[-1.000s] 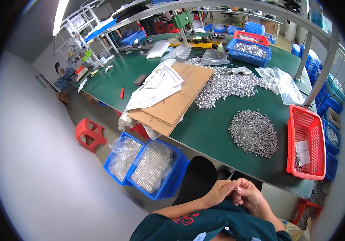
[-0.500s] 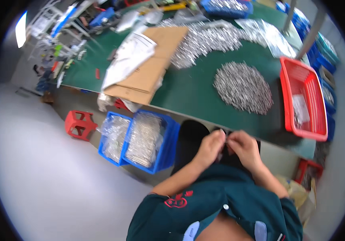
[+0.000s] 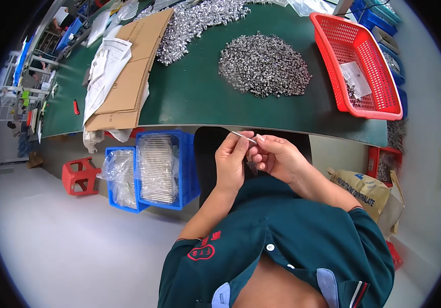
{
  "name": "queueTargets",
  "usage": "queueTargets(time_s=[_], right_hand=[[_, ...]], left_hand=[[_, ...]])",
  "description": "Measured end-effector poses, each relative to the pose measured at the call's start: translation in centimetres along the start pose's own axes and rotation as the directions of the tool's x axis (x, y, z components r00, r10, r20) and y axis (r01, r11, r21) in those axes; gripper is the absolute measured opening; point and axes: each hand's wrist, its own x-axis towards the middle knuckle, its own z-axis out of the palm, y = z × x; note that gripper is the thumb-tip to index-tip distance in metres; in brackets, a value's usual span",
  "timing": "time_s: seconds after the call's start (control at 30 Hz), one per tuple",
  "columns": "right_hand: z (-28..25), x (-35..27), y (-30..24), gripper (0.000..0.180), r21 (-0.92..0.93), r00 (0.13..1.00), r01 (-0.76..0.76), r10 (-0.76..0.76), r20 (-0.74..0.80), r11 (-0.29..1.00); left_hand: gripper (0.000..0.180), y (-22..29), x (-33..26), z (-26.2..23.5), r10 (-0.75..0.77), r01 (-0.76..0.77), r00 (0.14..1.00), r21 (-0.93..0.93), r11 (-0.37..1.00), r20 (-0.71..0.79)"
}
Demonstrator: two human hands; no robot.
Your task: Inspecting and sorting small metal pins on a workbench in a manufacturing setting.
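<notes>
Between my two hands, in front of the table edge, is a thin silvery rod (image 3: pixel 243 136) lying slantwise. My left hand (image 3: pixel 232 159) pinches one end with thumb and fingers. The thumb and forefinger of my right hand (image 3: pixel 281 155) close on its other end, the remaining fingers curled. Something dark shows below the fingers, too hidden to name. Past the hands, a round heap of small metal sleeves or nuts (image 3: pixel 265 65) lies on the green table (image 3: pixel 195 97).
A red plastic basket (image 3: pixel 328 72) holding a few small parts stands at the right. Shiny metal pieces (image 3: pixel 192 25) spread farther back. Cardboard (image 3: pixel 128 82) with papers lies left. Blue crates (image 3: pixel 183 172) of rods and a red stool (image 3: pixel 78 176) stand below left.
My view has shifted, so the table and its things appear higher and farther left. My hands remain together, and the rod between them now shows clearly.
</notes>
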Motion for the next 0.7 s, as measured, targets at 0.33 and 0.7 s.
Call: queueTargets(time_s=[0.33,0.7], right_hand=[[-1.0,-1.6,-4.0,0.015,-0.870,0.844,0.258,-0.536,-0.008,0.419],[-1.7,0.1,-7.5,0.013,-0.853,0.521,0.113,-0.701,0.488,-0.510]], left_hand=[[0.025,0.9,0.9,-1.2,-0.173,0.167,0.985,-0.188,0.968,-0.014],[0.022,0.6,0.5,-1.2,-0.137,0.140,0.990,0.096,0.985,-0.040]])
